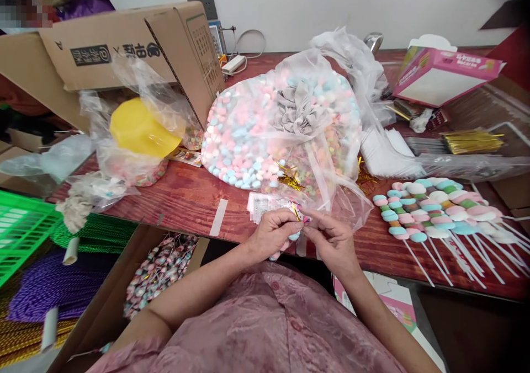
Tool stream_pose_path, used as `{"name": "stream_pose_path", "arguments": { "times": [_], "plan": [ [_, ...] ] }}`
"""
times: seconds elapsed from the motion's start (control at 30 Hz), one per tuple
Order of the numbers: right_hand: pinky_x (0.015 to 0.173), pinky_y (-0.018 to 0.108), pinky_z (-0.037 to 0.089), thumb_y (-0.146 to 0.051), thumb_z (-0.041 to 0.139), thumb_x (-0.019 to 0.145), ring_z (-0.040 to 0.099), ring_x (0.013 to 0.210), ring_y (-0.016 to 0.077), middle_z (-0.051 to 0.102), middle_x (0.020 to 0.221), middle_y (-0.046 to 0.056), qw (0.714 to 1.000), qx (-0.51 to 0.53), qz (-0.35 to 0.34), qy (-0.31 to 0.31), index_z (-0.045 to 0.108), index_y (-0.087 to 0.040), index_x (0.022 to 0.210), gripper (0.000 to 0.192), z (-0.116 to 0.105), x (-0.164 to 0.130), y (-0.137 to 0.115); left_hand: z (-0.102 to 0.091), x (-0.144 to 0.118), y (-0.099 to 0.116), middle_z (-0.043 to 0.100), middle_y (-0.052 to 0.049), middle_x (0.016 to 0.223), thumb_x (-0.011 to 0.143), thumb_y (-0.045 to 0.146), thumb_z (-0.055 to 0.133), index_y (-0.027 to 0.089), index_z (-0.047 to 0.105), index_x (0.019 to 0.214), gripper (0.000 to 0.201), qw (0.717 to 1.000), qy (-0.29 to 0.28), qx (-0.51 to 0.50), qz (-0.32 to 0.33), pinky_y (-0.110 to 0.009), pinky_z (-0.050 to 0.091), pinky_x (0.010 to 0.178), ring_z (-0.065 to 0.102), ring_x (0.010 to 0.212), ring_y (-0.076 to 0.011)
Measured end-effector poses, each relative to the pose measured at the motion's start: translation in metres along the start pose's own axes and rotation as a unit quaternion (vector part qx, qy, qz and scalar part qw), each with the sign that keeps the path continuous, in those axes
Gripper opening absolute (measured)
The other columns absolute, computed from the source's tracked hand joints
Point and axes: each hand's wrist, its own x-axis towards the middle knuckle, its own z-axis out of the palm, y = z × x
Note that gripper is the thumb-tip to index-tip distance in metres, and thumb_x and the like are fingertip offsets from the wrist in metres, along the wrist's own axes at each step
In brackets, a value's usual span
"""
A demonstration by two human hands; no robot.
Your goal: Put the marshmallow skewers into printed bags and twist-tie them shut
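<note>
My left hand [276, 230] is closed in a pinch at the neck of a small candy bag [285, 246], just in front of the table edge. Pink and blue candies show below the fingers, partly hidden by the hand. A thin gold twist tie [296, 212] sticks up at the fingertips. Close beside it, my right hand [334, 239] pinches at the same spot, its fingertips meeting the tie; the exact grip is partly hidden. Behind both hands lie printed clear bags [260, 206] and a large bag of pastel candies [240, 136], with loose gold ties [290, 179] on it.
Candy skewers [439, 210] on white sticks are piled at the right. Behind them lie bundled gold ties [472, 141] and a pink carton [447, 72]. A cardboard box [124, 47] and a yellow item in plastic [143, 127] stand left. Below is a box of wrapped candies [159, 268].
</note>
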Motion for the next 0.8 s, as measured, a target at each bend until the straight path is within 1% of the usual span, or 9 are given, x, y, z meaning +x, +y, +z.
{"name": "stream_pose_path", "arguments": {
  "times": [0.13,0.2,0.23,0.3,0.37,0.5,0.57,0.7,0.8],
  "plan": [
    [0.06,0.024,0.048,-0.017,0.068,0.081,0.061,0.062,0.0116,0.068,0.073,-0.004,0.989,-0.058,-0.077,0.111,0.057,-0.023,0.126,0.046,0.005,-0.011,0.005,0.001,-0.001,0.006,0.048,0.004,0.071,0.08,0.045,0.067,0.015,0.06,0.077,0.031,0.998,0.02,0.018,0.059,-0.014,0.028,0.033,0.04,0.041,-0.0008],
    [0.064,0.025,0.05,-0.018,0.071,0.079,0.064,0.066,0.0126,0.07,0.076,-0.002,0.985,-0.036,-0.074,0.151,0.06,-0.023,0.115,0.038,0.007,-0.015,0.007,0.003,-0.001,0.008,0.05,0.003,0.072,0.081,0.043,0.067,0.014,0.062,0.075,0.03,0.995,0.023,0.032,0.096,-0.015,0.031,0.038,0.041,0.045,-0.0015],
    [0.065,0.025,0.05,-0.02,0.072,0.079,0.064,0.067,0.0128,0.07,0.076,-0.002,0.987,-0.011,-0.049,0.15,0.063,-0.023,0.106,0.028,0.007,-0.015,0.008,0.003,-0.001,0.009,0.051,0.002,0.072,0.081,0.042,0.066,0.014,0.063,0.074,0.029,0.992,0.021,0.041,0.115,-0.016,0.032,0.04,0.041,0.047,-0.0022],
    [0.063,0.025,0.05,-0.028,0.071,0.08,0.062,0.065,0.013,0.07,0.075,0.0,0.992,0.059,0.03,0.103,0.067,-0.021,0.089,0.012,0.004,-0.012,0.009,0.003,0.002,0.009,0.052,0.001,0.071,0.082,0.04,0.065,0.014,0.063,0.071,0.028,0.986,0.015,0.065,0.153,-0.018,0.034,0.045,0.043,0.05,-0.0041],
    [0.061,0.025,0.049,-0.034,0.073,0.079,0.06,0.063,0.0129,0.069,0.073,0.0,0.987,0.127,0.098,0.03,0.069,-0.019,0.079,0.015,-0.003,-0.007,0.007,0.002,0.005,0.009,0.052,0.001,0.068,0.084,0.037,0.064,0.014,0.063,0.068,0.028,0.977,0.004,0.097,0.192,-0.02,0.036,0.049,0.045,0.054,-0.0058],
    [0.065,0.026,0.05,-0.036,0.079,0.072,0.061,0.066,0.0136,0.071,0.074,0.001,0.969,0.175,0.157,-0.079,0.072,-0.019,0.08,0.019,-0.015,0.002,0.003,-0.003,0.013,0.008,0.052,0.0,0.063,0.085,0.031,0.062,0.013,0.061,0.062,0.03,0.953,-0.021,0.168,0.252,-0.022,0.037,0.057,0.047,0.059,-0.0085],
    [0.067,0.027,0.05,-0.037,0.079,0.071,0.062,0.069,0.0148,0.072,0.076,0.002,0.965,0.176,0.173,-0.088,0.073,-0.02,0.082,0.021,-0.017,0.003,0.004,-0.005,0.017,0.008,0.052,0.0,0.062,0.086,0.03,0.062,0.013,0.061,0.061,0.03,0.945,-0.031,0.185,0.269,-0.023,0.037,0.058,0.048,0.06,-0.0091],
    [0.065,0.026,0.048,-0.037,0.082,0.067,0.059,0.065,0.014,0.07,0.072,0.001,0.963,0.202,0.175,-0.043,0.072,-0.02,0.074,0.021,-0.015,0.004,0.011,-0.003,0.02,0.012,0.053,-0.001,0.063,0.088,0.03,0.059,0.014,0.06,0.062,0.03,0.927,-0.043,0.226,0.297,-0.023,0.038,0.059,0.048,0.061,-0.0098],
    [0.061,0.025,0.046,-0.037,0.079,0.07,0.057,0.063,0.0132,0.068,0.07,0.0,0.965,0.191,0.158,-0.091,0.071,-0.019,0.075,0.021,-0.02,0.008,0.011,-0.002,0.019,0.017,0.054,-0.001,0.063,0.087,0.029,0.058,0.014,0.059,0.061,0.029,0.922,-0.061,0.247,0.294,-0.023,0.039,0.06,0.049,0.062,-0.0101]
  ]
}}
